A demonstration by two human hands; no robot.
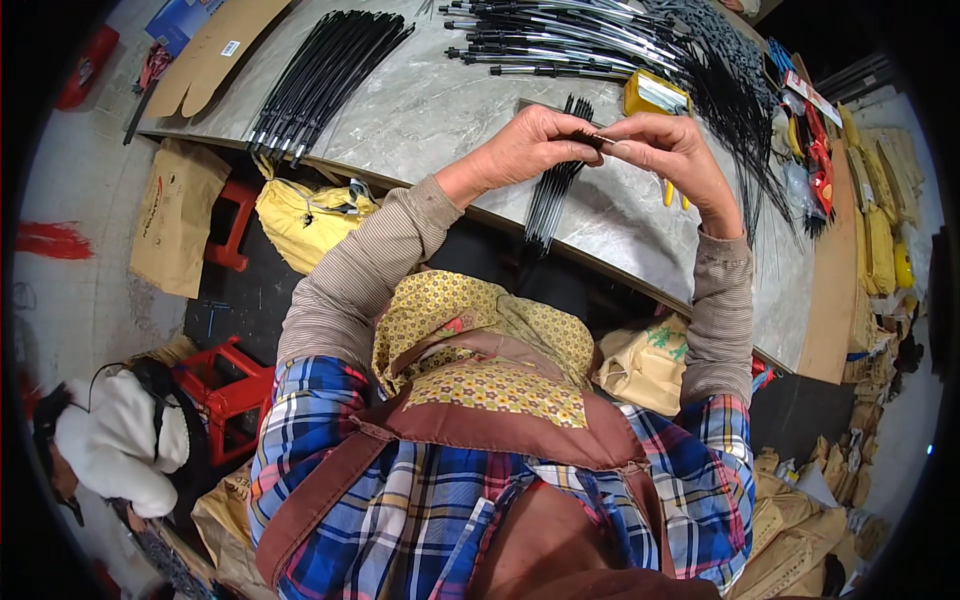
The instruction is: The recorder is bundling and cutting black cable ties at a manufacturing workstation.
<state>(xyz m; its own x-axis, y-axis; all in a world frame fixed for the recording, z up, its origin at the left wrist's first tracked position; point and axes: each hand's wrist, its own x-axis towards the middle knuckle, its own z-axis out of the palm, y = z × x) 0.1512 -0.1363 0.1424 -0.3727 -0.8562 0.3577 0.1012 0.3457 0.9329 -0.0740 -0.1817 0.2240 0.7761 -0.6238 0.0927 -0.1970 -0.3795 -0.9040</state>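
Above the near edge of the table, my left hand (535, 147) pinches a small dark, slender piece (586, 138) between thumb and fingers. My right hand (672, 155) meets it from the other side, fingertips pressed together at the piece's thin, shiny end. What exactly the piece is, I cannot make out. Under my hands lies a small bundle of thin black cables (548, 205), its ends reaching over the table's edge. A yellow box (655, 93) stands just beyond my right hand, and yellow handles (668, 193) of a tool show beneath it.
On the grey table (420, 125), black cables (325, 75) lie left, and more with silvery ends (560, 38) lie at the back. Loose black strands (740, 125) spread rightward. Cardboard (215, 60) lies far left. A yellow bag (310, 220) and red stools (228, 390) are below.
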